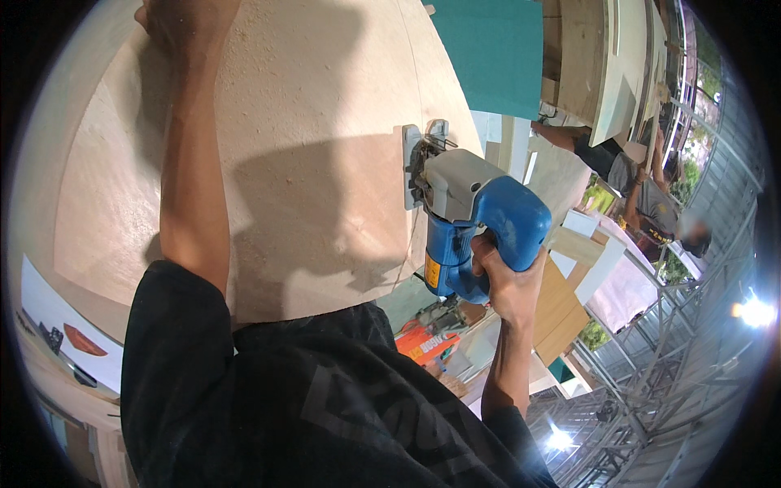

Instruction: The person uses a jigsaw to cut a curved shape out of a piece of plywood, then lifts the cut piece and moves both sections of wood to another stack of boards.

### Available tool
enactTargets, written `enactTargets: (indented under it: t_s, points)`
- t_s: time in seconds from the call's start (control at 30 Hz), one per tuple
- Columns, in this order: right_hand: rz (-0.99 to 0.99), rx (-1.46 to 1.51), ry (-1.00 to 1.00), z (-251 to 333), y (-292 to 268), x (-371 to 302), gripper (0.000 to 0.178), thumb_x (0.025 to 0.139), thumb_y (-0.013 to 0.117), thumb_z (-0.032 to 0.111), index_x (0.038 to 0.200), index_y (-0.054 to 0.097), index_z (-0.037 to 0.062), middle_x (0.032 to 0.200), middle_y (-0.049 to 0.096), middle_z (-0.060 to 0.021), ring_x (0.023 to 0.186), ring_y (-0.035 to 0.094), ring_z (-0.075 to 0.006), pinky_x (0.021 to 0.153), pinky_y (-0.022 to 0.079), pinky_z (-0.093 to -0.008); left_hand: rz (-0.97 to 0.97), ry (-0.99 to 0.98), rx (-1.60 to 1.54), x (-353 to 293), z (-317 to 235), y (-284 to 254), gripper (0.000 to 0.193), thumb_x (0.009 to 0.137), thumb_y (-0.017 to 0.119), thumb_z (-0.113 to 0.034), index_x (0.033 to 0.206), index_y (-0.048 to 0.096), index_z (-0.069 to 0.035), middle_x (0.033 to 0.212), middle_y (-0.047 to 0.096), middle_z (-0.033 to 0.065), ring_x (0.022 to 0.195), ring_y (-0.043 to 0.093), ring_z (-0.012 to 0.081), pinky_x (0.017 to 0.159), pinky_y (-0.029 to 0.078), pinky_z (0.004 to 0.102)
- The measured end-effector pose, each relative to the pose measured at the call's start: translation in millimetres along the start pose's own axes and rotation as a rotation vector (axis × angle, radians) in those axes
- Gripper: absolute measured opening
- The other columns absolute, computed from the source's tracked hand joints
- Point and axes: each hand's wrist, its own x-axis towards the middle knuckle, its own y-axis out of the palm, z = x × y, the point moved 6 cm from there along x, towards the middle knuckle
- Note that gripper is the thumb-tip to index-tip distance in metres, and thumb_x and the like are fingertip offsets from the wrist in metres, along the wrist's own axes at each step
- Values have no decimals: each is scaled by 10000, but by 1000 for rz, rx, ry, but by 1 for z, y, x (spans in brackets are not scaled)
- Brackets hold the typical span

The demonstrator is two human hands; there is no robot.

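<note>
My right hand (512, 281) is wrapped round the handle of a blue and grey jigsaw (488, 207). The saw's metal base plate (412, 167) rests on a large pale plywood sheet (325, 89), near its right edge. A thin line runs along the sheet on both sides of the saw, and its blade is hidden. My left arm reaches far across the sheet. My left hand (189, 18) is at the top edge of the picture, over the plywood; most of its fingers are cut off, so its grip cannot be made out. Sawdust (268, 53) is scattered on the wood.
A green panel (492, 53) lies beyond the sheet, with stacked boards (602, 65) beside it. Another person (643, 195) is at the far right. Offcuts (561, 301) and an orange item (425, 343) lie below the saw. A white sheet (73, 325) is at the left.
</note>
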Motion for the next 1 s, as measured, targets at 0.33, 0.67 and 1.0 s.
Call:
enactTargets:
  t_s: [0.33, 0.67, 1.0]
  points:
    - [-2, -2, -9, 3, -1, 3, 92, 851, 737, 73, 866, 689, -3, 702, 647, -28, 590, 573, -102, 566, 462, -277, 4, -13, -46, -2, -1, -5, 173, 854, 752, -149, 800, 619, -53, 873, 648, 143, 891, 616, 381, 807, 483, 514]
    - [-12, -29, 8, 8, -1, 6, 119, 854, 768, 100, 817, 699, 11, 675, 640, -1, 586, 559, -76, 558, 456, -269, -20, 26, 7, -5, 1, -6, 171, 854, 747, -152, 796, 618, -56, 870, 637, 140, 910, 604, 387, 808, 467, 523]
    - [9, -87, -19, 8, -2, 9, 112, 858, 714, 88, 885, 683, -16, 681, 638, -47, 573, 584, -123, 550, 464, -284, -6, 3, 11, -16, 0, -4, 187, 852, 748, -165, 781, 621, -48, 874, 642, 147, 912, 601, 395, 812, 467, 521]
